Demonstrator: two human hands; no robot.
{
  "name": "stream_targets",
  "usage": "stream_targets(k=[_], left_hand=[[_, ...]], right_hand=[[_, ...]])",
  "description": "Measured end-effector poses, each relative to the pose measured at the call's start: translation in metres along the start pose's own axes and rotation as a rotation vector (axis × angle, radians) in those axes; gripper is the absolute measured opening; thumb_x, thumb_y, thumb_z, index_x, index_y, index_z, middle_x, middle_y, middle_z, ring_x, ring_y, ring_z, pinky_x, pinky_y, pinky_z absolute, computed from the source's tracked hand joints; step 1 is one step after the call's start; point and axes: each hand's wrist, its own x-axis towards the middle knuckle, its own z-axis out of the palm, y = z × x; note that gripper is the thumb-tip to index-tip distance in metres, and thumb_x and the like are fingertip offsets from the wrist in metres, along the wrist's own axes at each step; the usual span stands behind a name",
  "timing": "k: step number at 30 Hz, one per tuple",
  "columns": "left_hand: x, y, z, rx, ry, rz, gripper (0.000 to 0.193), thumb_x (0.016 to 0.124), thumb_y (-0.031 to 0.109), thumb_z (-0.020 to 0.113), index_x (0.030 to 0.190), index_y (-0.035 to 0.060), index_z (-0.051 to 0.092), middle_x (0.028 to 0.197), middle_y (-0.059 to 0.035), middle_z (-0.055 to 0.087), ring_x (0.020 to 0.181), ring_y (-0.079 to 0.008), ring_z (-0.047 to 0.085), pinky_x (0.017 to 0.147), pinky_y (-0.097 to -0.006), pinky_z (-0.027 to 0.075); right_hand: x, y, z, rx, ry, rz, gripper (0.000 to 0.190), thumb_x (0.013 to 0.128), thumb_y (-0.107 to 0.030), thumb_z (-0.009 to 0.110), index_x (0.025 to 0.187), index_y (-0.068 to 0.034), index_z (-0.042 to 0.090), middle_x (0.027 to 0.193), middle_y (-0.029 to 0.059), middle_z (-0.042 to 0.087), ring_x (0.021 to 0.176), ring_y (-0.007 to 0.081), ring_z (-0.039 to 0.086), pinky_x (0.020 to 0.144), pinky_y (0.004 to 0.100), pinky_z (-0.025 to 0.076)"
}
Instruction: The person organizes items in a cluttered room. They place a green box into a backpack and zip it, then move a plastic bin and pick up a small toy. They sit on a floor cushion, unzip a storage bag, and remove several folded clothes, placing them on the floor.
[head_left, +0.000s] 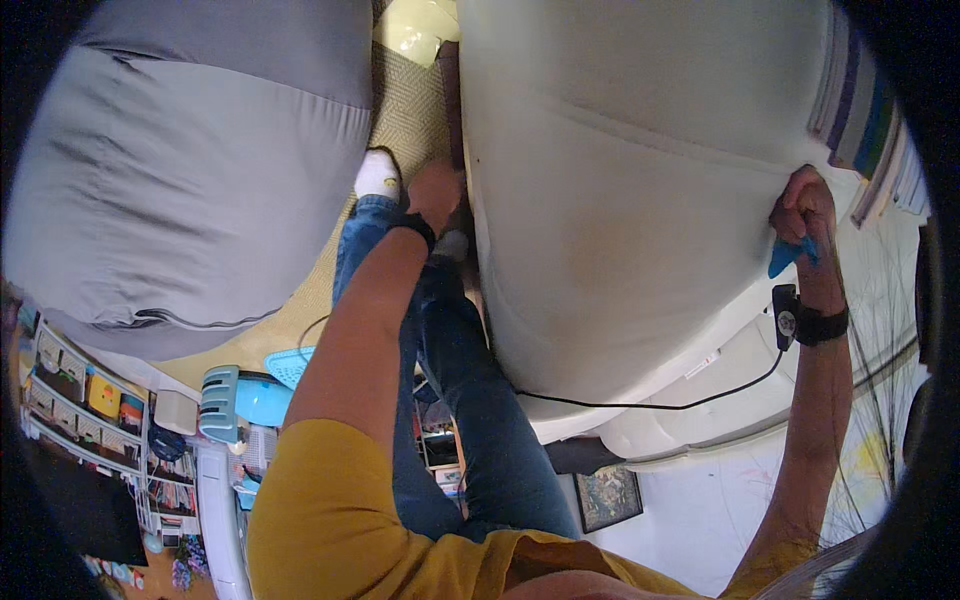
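Observation:
My left hand (435, 189) is lowered beside the near edge of a cream padded surface (615, 195), which looks like a mattress. It is blurred and partly in shade, and its fingers cannot be made out. At the far right my right hand (805, 204) is closed in a fist on the same surface, with a piece of blue cloth (787, 256) sticking out of it. The cream surface has a faint brownish stain. Black bands circle both wrists, and a small black device (784, 319) with a cable sits at the right one.
A grey fabric-covered cushion or mattress (202, 195) stands at left, across a narrow strip of woven floor mat (409, 97). A pale yellow object (418, 30) lies at the top. A striped stack (862, 112) is beyond my right hand. The black cable (645, 406) crosses by my legs; shelves (90, 420) stand lower left.

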Motion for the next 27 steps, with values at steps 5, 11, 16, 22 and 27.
stream_targets(k=[5, 11, 16, 22, 27], left_hand=[[0.058, 0.03, -0.11, -0.046, 0.392, -0.165, 0.028, 0.079, 0.026, 0.054, 0.086, -0.0005, 0.054, 0.086, -0.0226, 0.06, 0.081, -0.0361, 0.06, 0.069, -0.0439, 0.05], [0.117, 0.019, -0.136, 0.301, 0.247, -0.098, 0.031, 0.084, 0.028, 0.048, 0.097, 0.0015, 0.057, 0.097, -0.0189, 0.062, 0.085, -0.0302, 0.063, 0.069, -0.0383, 0.052], [0.135, -0.007, -0.131, 0.41, 0.247, 0.187, 0.026, 0.084, 0.022, 0.045, 0.095, 0.0031, 0.06, 0.092, -0.0173, 0.063, 0.082, -0.0312, 0.063, 0.07, -0.0398, 0.051], [0.043, 0.026, -0.195, -0.073, 0.21, 0.026, 0.033, 0.082, 0.032, 0.048, 0.085, 0.0014, 0.06, 0.081, -0.0219, 0.061, 0.076, -0.0369, 0.06, 0.068, -0.0431, 0.048], [-0.1, 0.068, -0.275, -0.842, 0.055, -0.128, 0.028, 0.088, 0.026, 0.047, 0.072, 0.0039, 0.05, 0.05, -0.0027, 0.044, 0.038, -0.0125, 0.041, 0.037, -0.028, 0.035]], right_hand=[[0.002, 0.008, 0.003, 0.039, 0.053, 0.001, 0.021, 0.087, -0.005, 0.036, 0.073, -0.002, 0.051, 0.043, 0.002, 0.041, 0.032, 0.0084, 0.034, 0.03, 0.021, 0.025], [0.001, 0.011, 0.004, 0.03, 0.068, -0.043, 0.02, 0.085, -0.002, 0.035, 0.073, 0.001, 0.05, 0.04, 0.0049, 0.039, 0.028, 0.0104, 0.031, 0.027, 0.0232, 0.023], [0.002, 0.013, 0.006, 0.04, 0.235, -0.099, 0.021, 0.086, -0.006, 0.035, 0.073, 0.001, 0.05, 0.041, 0.0044, 0.04, 0.028, 0.0103, 0.032, 0.028, 0.0226, 0.026], [0.011, 0.01, 0.005, -0.004, 0.284, 0.176, 0.015, 0.079, -0.004, 0.038, 0.072, -0.001, 0.051, 0.043, 0.0032, 0.037, 0.03, 0.0105, 0.03, 0.027, 0.0241, 0.022], [0.017, -0.002, 0.024, -0.152, 0.358, 0.143, 0.016, 0.075, -0.008, 0.041, 0.071, -0.003, 0.056, 0.05, 0.0038, 0.046, 0.039, 0.0135, 0.04, 0.035, 0.0268, 0.029]])
